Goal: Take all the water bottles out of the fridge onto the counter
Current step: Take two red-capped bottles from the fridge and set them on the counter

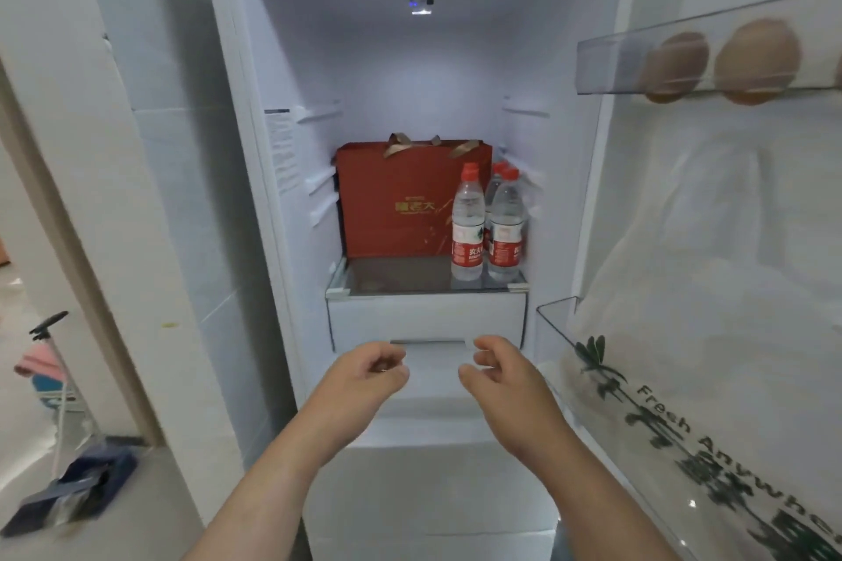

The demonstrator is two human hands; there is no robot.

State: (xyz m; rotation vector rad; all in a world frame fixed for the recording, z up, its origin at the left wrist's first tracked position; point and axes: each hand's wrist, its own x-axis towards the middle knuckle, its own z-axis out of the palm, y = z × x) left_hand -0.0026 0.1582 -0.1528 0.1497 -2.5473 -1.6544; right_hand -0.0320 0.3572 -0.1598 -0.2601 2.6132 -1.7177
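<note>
The fridge stands open in front of me. On its glass shelf (392, 282) stand several clear water bottles with red caps and red labels, at the right side: one in front (467, 225), another beside it (505, 228), more partly hidden behind. My left hand (369, 374) and my right hand (499, 371) hover side by side below the shelf, in front of a white drawer (426, 319). Both hands hold nothing, with fingers loosely curled and apart.
A red gift bag (401, 200) with gold handles fills the shelf's left side, touching the bottles. The open door at right has a clear rack with eggs (756, 59) and a lower bin (560, 323). A dustpan and broom (68, 487) stand on the floor at left.
</note>
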